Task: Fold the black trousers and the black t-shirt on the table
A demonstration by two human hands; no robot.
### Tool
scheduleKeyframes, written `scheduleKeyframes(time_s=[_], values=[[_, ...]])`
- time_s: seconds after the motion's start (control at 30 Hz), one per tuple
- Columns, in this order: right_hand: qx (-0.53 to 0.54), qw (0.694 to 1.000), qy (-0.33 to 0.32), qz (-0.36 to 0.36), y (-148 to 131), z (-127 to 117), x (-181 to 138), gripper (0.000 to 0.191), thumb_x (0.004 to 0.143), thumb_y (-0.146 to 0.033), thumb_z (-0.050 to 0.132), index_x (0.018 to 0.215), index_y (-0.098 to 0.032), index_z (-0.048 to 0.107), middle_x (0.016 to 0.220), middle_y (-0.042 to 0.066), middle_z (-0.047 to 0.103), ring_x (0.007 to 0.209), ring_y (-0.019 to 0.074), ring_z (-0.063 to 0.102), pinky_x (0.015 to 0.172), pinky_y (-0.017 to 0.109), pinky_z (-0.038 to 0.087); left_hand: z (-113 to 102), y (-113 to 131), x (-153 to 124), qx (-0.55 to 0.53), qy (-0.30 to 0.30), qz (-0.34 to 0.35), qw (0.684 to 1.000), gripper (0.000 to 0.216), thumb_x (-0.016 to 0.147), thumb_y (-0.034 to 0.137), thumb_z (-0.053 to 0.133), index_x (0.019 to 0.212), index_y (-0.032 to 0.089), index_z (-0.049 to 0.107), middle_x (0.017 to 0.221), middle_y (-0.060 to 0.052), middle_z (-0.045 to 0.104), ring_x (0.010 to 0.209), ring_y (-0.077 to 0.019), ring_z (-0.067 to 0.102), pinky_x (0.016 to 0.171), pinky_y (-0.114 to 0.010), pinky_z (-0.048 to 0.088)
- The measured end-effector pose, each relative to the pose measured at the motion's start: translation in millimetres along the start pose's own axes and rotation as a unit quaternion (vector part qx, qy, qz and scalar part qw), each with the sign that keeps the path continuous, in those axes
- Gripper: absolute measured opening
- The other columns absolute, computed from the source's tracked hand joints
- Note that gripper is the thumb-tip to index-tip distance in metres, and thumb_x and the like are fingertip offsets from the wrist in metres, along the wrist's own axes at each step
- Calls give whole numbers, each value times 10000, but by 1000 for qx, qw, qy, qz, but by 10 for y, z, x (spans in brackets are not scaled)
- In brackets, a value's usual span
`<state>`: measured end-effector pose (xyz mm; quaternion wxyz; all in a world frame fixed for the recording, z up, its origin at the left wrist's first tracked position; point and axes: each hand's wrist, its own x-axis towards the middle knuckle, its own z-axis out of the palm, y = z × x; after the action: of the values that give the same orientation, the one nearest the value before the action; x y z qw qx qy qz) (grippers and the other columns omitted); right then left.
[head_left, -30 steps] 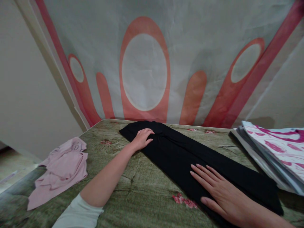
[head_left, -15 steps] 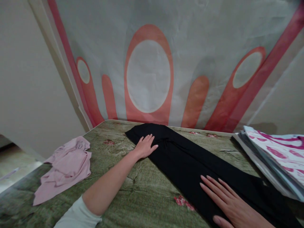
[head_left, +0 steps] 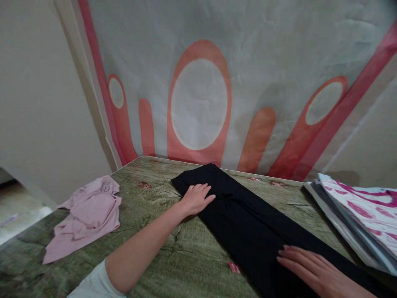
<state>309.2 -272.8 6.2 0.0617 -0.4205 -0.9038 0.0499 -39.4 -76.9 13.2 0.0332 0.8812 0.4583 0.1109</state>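
Garment [head_left: 238, 223] plain black; loose cloth [head_left: 96, 211] pink, dark-printed; tabletop [head_left: 186, 265] green-brown wood-grain, reddish flowers [head_left: 234, 267]; uppermost stacked cloth [head_left: 361, 209] white, magenta-patterned

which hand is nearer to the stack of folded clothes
The right hand. It lies on the black garment, just left of the stack of folded clothes; the left hand is farther left, toward the garment's far end.

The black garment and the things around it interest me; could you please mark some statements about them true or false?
1. The left hand rests on the black garment. True.
2. The pink garment lies smoothly folded. False: the pink garment is crumpled.
3. The clothes stack is at the picture's right edge. True.
4. The right hand holds the pink garment. False: the right hand lies on the black garment.
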Motion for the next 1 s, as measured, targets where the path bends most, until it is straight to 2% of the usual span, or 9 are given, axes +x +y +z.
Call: scheduleKeyframes(time_s=[0.07, 0.13, 0.23, 0.33, 0.43, 0.63, 0.77, 0.9, 1.0], values=[[14, 999, -1, 34, -111, -307, 464, 501, 850, -426, 445, 1338, -346, 365, 1359, -3, 430, 1215, 267, 417, 964, 425, 402, 5, -144, 24, 9, 11, -26, 1000, 561, 903, 537, 189, 1308, 216, 406, 1382, -86, 375, 1282, -243, 286, 1009, -422, 208], [41, 999, 11, 27, -131, -438, 991, 465, 863, -394, 431, 1309, -263, 429, 1361, 37, 428, 1238, 249, 385, 1014, 418, 347, 26, -295, 31, 18, 8, -50, 999, 550, 906, 525, 199, 1318, 217, 395, 1402, -82, 342, 1307, -237, 240, 1033, -434, 160], [77, 996, 50, 13, 54, -370, 1779, 425, 835, -278, 472, 1247, -177, 498, 1334, 80, 453, 1236, 238, 378, 1044, 406, 287, 76, -454, 20, 19, -3, -70, 997, 581, 895, 550, 194, 1347, 221, 352, 1437, -79, 271, 1324, -242, 202, 1046, -449, 132], [118, 981, 105, 113, 365, -214, 2435, 393, 788, -210, 526, 1172, -130, 547, 1259, 119, 514, 1151, 237, 465, 1000, 355, 325, 128, -504, 8, 18, -1, -71, 997, 612, 879, 585, 191, 1366, 236, 316, 1454, -70, 228, 1336, -246, 165, 1054, -450, 117], [127, 964, 137, 191, 626, -96, 2879, 349, 804, -227, 508, 1116, -78, 556, 1068, 168, 609, 1002, 262, 557, 870, 368, 407, 153, -489, 3, 19, 2, -72, 997, 614, 874, 591, 189, 1368, 246, 307, 1457, -59, 221, 1341, -240, 153, 1060, -445, 104], [165, 933, 160, 278, 844, 155, 3195, 317, 738, -294, 601, 1003, -119, 588, 754, 64, 638, 726, 193, 599, 648, 284, 429, 122, -550, 9, 9, -2, -74, 997, 617, 881, 585, 155, 1370, 238, 304, 1454, -64, 229, 1336, -226, 174, 1062, -437, 110], [191, 928, 187, 259, 904, 312, 3175, 405, 715, -296, 613, 1060, -92, 556, 780, 61, 616, 708, 176, 576, 638, 279, 419, 91, -782, 4, 15, -7, -113, 993, 615, 890, 564, 154, 1368, 210, 312, 1452, -78, 229, 1336, -235, 173, 1059, -437, 126], [220, 922, 220, 229, 973, 407, 3138, 370, 742, -283, 570, 1075, -127, 535, 732, 12, 581, 678, 155, 547, 648, 282, 415, 56, -1017, -12, 15, -15, -148, 989, 545, 902, 515, 211, 1369, 246, 295, 1459, -56, 211, 1337, -240, 167, 1045, -469, 147], [241, 914, 244, 215, 1011, 460, 3138, 348, 758, -270, 540, 1085, -154, 510, 742, -1, 568, 683, 149, 536, 666, 287, 422, 28, -1134, -9, -2, 27, -159, 987, 488, 891, 450, 322, 1318, 220, 379, 1406, -74, 337, 1280, -231, 303, 1025, -420, 237]])
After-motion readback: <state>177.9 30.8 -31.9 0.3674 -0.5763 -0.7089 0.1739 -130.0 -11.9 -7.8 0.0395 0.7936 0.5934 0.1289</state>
